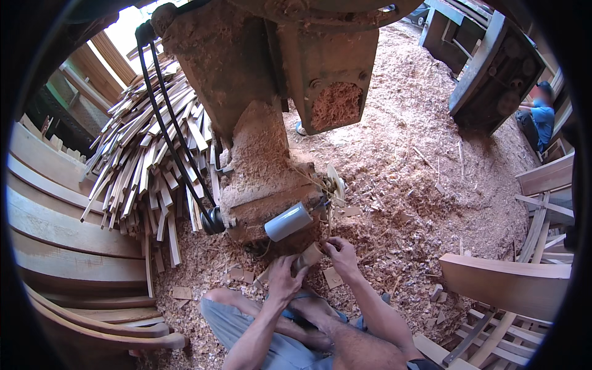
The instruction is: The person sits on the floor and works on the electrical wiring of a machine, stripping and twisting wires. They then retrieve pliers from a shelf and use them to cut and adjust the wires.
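My left hand [285,281] is closed around a short tan cylindrical piece [310,254], perhaps wood or a roll, tilted up to the right. Beside its upper end is my right hand [343,256], its fingers curled together in a pinch; whatever they hold is too small to tell. Just above both hands, a smooth grey cylinder [288,222] is fixed to the front of a dust-coated machine [262,179]. A pale disc [336,184] stands at the machine's right side, with loose strands near it.
Black drive belts [169,129] run down the machine's left side. Behind them lies a heap of wooden slats [148,148]. Curved boards [80,246] are stacked at left, a curved plank [505,277] at right. Shavings [407,209] cover the floor. Another person [542,120] sits far right.
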A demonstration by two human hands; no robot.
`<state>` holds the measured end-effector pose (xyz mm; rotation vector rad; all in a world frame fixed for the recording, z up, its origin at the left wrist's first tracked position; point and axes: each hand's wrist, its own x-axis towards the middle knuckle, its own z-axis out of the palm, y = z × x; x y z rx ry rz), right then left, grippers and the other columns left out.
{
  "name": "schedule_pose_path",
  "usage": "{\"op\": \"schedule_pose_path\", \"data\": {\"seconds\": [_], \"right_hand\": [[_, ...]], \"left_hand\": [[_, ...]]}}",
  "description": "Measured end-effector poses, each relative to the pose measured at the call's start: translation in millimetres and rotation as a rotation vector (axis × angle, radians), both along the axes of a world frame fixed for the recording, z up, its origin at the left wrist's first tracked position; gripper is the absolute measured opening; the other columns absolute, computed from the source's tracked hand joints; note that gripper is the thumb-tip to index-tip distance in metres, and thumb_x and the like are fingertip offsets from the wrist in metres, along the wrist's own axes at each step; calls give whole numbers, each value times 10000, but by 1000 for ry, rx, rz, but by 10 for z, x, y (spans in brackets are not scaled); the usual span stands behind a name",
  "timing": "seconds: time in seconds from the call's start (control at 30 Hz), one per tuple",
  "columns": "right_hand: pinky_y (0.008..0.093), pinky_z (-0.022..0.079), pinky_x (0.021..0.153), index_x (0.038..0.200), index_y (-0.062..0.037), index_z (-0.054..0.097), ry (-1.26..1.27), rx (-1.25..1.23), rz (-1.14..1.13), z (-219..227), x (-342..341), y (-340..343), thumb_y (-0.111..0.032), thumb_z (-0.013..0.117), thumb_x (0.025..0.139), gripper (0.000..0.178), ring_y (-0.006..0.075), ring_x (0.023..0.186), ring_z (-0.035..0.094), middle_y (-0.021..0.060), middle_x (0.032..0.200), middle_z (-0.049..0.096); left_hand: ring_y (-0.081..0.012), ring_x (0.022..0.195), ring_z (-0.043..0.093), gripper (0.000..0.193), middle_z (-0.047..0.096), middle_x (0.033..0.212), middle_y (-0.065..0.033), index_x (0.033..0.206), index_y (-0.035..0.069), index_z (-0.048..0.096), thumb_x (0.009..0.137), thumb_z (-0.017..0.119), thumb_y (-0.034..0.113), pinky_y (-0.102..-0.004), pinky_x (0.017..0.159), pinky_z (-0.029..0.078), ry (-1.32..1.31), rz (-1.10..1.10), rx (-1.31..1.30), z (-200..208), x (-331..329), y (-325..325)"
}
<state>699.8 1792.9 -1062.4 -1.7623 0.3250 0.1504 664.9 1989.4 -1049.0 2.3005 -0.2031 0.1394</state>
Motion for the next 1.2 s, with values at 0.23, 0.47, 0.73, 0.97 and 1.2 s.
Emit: {"op": "schedule_pose_path", "data": {"seconds": [0.23, 0.47, 0.73, 0.97, 1.2], "right_hand": [[328, 532, 863, 1116, 17, 697, -1, 59, -29, -137, 71, 15, -175, 646, 945, 262, 219, 937, 699, 153, 1019, 735], [328, 533, 878, 1150, 18, 684, 19, 58, -20, -100, 70, -2, -165, 635, 958, 270, 213, 962, 699, 149, 1046, 734], [312, 525, 899, 1159, 24, 677, 29, 61, -9, -80, 37, -12, -155, 627, 966, 268, 201, 994, 691, 134, 1071, 731], [306, 521, 860, 1164, 26, 666, 42, 221, -20, -148, 50, -33, -142, 626, 967, 262, 171, 950, 667, 103, 1041, 719], [262, 501, 784, 1137, 38, 660, -33, 281, -118, 57, 63, -107, -178, 588, 1022, 255, 103, 881, 624, 59, 986, 705]], "left_hand": [[-317, 1144, 536, 566, 577, 1240, -88, 1262, 111, 582, 743, 807, 109, -468, 992, 387, -516, 212, 123, 608, 250, 85], [-300, 1226, 467, 764, 541, 1299, -77, 1347, 148, 542, 645, 842, 146, -473, 1050, 293, -306, 159, 403, 928, 566, 46], [-286, 1187, 506, 717, 577, 1239, -77, 1296, 125, 571, 635, 844, 180, -454, 1024, 311, -290, 155, 403, 884, 630, 49], [-286, 1106, 567, 644, 592, 1176, -117, 1237, 84, 581, 667, 845, 224, -435, 975, 367, -301, 133, 237, 881, 366, -215], [-375, 1131, 520, 680, 502, 1228, -169, 1306, 102, 488, 750, 853, 245, -483, 962, 409, -198, 159, -6, 545, 144, -671]]}}
